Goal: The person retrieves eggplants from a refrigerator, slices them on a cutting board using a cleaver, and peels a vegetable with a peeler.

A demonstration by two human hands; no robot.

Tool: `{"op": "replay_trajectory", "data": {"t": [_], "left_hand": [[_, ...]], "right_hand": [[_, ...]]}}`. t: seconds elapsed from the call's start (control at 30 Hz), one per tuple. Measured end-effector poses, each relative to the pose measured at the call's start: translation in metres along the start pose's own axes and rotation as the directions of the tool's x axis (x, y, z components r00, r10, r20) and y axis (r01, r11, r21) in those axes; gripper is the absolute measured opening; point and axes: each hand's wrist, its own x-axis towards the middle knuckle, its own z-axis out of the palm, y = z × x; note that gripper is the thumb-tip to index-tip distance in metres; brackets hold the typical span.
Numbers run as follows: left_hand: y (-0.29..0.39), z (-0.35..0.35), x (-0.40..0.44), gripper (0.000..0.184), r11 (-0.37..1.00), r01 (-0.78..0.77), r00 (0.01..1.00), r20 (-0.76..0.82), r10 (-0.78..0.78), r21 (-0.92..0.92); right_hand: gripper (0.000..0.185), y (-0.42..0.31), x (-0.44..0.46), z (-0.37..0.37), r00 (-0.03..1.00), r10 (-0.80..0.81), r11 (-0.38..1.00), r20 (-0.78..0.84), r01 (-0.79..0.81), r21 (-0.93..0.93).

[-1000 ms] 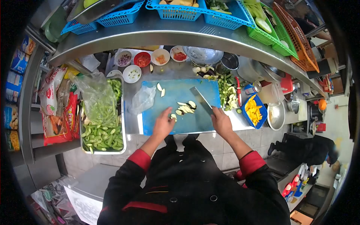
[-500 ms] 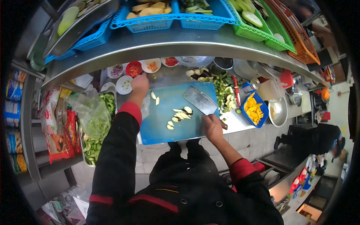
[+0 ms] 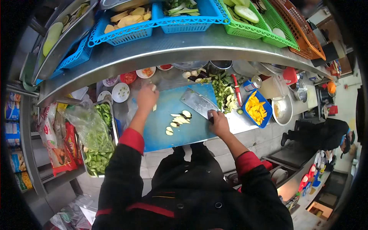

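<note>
Blue cutting board, head view: approx. centre of the counter, w/ dark-skinned pale slices in a loose cluster on it. Left hand has just come in from beside the bowls to the board's far-left corner — fingers pinched on a small pale piece, too blurred to name. Another slice lies just beside that hand.

Right hand is wrapped round the handle of the cleaver, its broad blade flat on the board, beyond the cluster. No slice under the edge, so I'd judge cutting is paused while the left hand sorts a piece.

White bowl w/ green bits is near the left hand; red bowl just beyond. Person's left: tray of cut green veg, partly under a clear plastic bag. Right: blue basket, yellow pieces inside — and another person bent over, well apart.
</note>
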Motion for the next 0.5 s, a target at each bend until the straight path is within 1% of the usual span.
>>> {"op": "replay_trajectory", "data": {"t": [0.03,0.07,0.1,0.13,0.17,0.2,0.23,0.27,0.3,0.33,0.37,0.4,0.47,0.5], "left_hand": [[0.0,0.006,-0.009,0.026,1.0,0.008,1.0,-0.002,-0.008,-0.008],[-0.003,0.018,-0.017,0.022,0.998,-0.026,1.0,-0.002,0.026,-0.064],[-0.005,0.029,-0.027,0.018,0.991,-0.061,0.998,-0.005,0.061,-0.12],[-0.007,0.042,-0.036,0.018,0.991,-0.057,0.998,-0.007,0.057,-0.125],[-0.007,0.053,-0.044,0.018,0.985,-0.119,0.987,-0.124,0.103,-0.126],[-0.006,0.065,-0.051,0.018,0.976,-0.182,0.959,-0.241,0.149,-0.12],[-0.002,0.074,-0.059,0.018,0.975,-0.186,0.958,-0.244,0.152,-0.123],[0.003,0.082,-0.068,0.019,0.954,-0.244,0.941,-0.278,0.191,-0.172],[0.007,0.088,-0.077,0.02,0.928,-0.302,0.923,-0.312,0.227,-0.217],[0.01,0.088,-0.087,0.02,0.928,-0.304,0.922,-0.312,0.229,-0.217],[0.012,0.086,-0.096,0.021,0.904,-0.325,0.934,-0.244,0.261,-0.277],[0.016,0.083,-0.102,0.023,0.876,-0.344,0.937,-0.177,0.3,-0.337],[0.022,0.083,-0.11,0.024,0.851,-0.369,0.929,-0.141,0.341,-0.374],[0.024,0.082,-0.113,0.026,0.829,-0.383,0.922,-0.11,0.371,-0.408]], "right_hand": [[0.047,0.0,-0.004,-0.007,0.988,-0.052,0.983,-0.149,0.076,0.167],[0.047,-0.004,-0.006,-0.023,0.988,-0.059,0.984,-0.143,0.082,0.159],[0.048,-0.007,-0.007,-0.04,0.992,0.113,0.937,-0.054,-0.088,0.337],[0.048,-0.006,-0.008,-0.051,0.961,0.268,0.832,0.061,-0.263,0.488],[0.045,0.002,-0.009,-0.05,0.961,0.275,0.792,-0.04,-0.203,0.576],[0.039,0.011,-0.013,-0.052,0.95,0.305,0.842,-0.065,-0.237,0.484],[0.035,-0.001,-0.019,-0.067,0.947,0.311,0.854,-0.084,-0.24,0.462],[0.031,-0.011,-0.025,-0.077,0.943,0.317,0.864,-0.101,-0.243,0.44],[0.031,-0.005,-0.03,-0.072,0.943,0.318,0.865,-0.104,-0.243,0.439],[0.029,0.006,-0.035,-0.061,0.962,0.251,0.901,-0.109,-0.192,0.388],[0.027,0.008,-0.039,-0.057,0.976,0.187,0.931,-0.111,-0.14,0.337],[0.027,0.009,-0.045,-0.052,0.974,0.195,0.929,-0.115,-0.146,0.34],[0.025,-0.005,-0.052,-0.05,0.963,0.174,0.964,-0.208,-0.123,0.234],[0.028,-0.013,-0.055,-0.049,0.954,0.205,0.953,-0.22,-0.143,0.269]]}}
